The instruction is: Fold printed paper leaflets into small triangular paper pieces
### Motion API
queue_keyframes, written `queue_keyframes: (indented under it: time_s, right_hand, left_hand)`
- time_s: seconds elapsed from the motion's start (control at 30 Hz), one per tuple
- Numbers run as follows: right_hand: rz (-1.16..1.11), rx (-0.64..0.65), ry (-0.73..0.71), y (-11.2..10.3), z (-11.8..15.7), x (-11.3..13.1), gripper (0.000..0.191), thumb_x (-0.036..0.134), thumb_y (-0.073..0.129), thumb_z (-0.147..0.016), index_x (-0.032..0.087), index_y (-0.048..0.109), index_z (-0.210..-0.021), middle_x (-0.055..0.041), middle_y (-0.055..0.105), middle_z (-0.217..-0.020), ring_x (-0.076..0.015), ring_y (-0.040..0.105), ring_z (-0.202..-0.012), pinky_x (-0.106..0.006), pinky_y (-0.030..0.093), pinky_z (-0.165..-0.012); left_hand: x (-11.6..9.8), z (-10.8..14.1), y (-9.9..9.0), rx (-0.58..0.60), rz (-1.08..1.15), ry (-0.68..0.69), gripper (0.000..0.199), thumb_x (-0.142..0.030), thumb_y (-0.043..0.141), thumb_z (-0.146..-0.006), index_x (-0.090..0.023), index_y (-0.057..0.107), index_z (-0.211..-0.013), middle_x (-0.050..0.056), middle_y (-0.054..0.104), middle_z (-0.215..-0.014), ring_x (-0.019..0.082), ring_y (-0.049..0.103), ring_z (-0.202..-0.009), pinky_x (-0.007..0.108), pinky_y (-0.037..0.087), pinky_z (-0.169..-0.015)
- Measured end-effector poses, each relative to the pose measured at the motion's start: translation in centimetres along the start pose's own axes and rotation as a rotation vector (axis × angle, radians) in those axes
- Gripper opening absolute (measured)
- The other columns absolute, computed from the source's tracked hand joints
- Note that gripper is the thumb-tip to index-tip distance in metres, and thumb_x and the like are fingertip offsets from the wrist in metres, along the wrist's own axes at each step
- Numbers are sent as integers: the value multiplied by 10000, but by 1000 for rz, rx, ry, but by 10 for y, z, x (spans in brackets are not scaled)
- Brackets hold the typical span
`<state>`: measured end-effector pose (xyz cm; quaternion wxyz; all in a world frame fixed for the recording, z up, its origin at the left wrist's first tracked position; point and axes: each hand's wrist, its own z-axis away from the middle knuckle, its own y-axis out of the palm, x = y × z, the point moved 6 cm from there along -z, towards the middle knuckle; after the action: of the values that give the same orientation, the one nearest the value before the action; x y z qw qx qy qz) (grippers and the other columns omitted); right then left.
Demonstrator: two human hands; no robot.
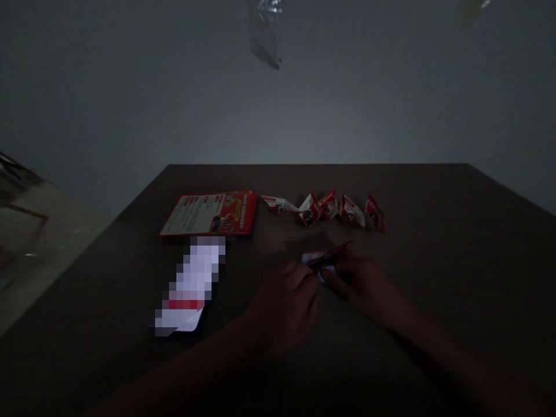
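Observation:
Over the front middle of the table, a small folded printed paper (332,253) with red and pale faces is held between my two hands. My left hand (289,304) is closed, its fingers curled at the paper's left side. From the right, my right hand (365,286) pinches the same piece between thumb and fingers. Beyond the hands stands a row of several folded red-and-white printed papers (328,204), creased into peaked shapes. The dim light hides the exact folds and the fingertips of my left hand.
At the left lies a red-and-white printed booklet or stack of sheets (212,214). A phone (191,284) with a lit, pixelated screen lies in front of it. The dark wooden table (434,191) reaches a plain wall, where a clear plastic bag (264,37) hangs.

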<state>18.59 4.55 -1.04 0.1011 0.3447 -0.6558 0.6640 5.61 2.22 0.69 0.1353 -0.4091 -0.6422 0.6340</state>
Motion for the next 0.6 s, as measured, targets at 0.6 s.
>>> queue_keyframes:
  time_s: [0.6]
  right_hand:
    - [117, -35, 11, -1, -6, -6, 233, 222, 479, -867, 164, 639, -707, -72, 650, -808, -181, 626, -700, -288, 483, -649]
  left_hand:
    - [-20, 11, 33, -8, -338, 3, 460, -312, 373, -920, -35, 496, -1265, 190, 438, -1374, 310, 364, -1283, 428, 294, -1040]
